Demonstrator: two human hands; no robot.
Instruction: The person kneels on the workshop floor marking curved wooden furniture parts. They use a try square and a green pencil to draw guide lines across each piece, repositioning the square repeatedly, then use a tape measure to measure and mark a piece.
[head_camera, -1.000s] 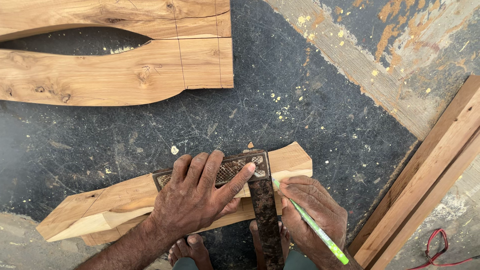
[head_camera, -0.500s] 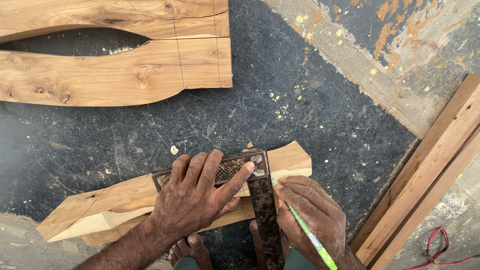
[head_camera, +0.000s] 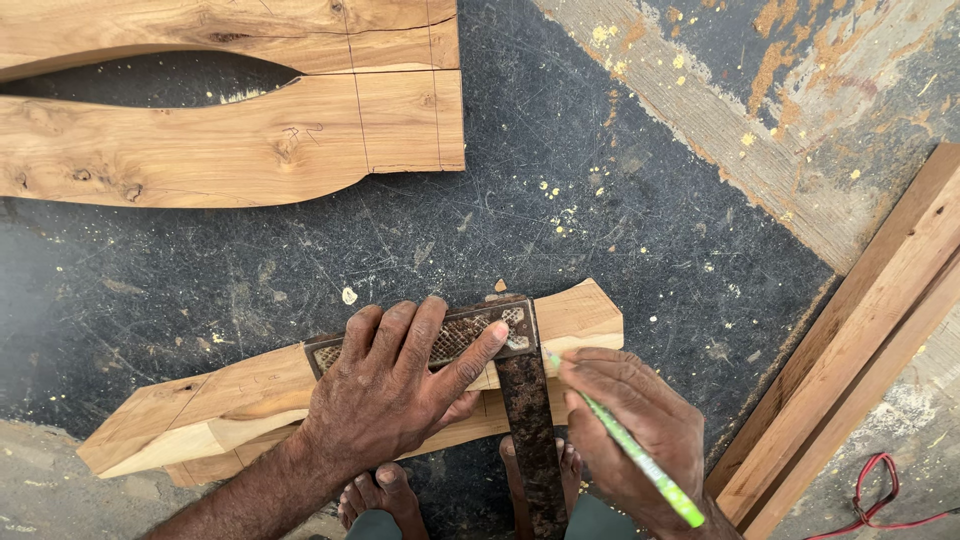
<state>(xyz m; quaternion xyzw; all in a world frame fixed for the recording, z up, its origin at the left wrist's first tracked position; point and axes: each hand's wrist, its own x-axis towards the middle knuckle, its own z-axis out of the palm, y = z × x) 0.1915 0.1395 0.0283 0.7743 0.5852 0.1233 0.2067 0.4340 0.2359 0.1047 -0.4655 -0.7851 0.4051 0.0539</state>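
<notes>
**Two hands on the try square, the line at this end not yet showing**

Two large shaped boards lie on the dark floor, well above the curved wooden workpiece as the head camera sees it. Both carry thin pencil lines across their squared right ends, so by the look of it that pair is already marked out. A stack of straight planks leans in to the right of the workpiece, apart from it, with a red cord beyond them.

The workpiece itself lies near the lower edge of the view, just ahead of the person's bare feet. A rusty try square sits on its right end, one arm laid flat along the top face and the other hanging down over the near side.

The left hand is spread flat, fingers open and pressing the square down onto the wood; it grips nothing. The right hand, just right of the square, has its fingers pinched closed on a green pencil, the tip set against the square's edge on the wood.

I judge the marking of this piece to be in hand: the square is set, and no finished line can be seen beside it.
</notes>
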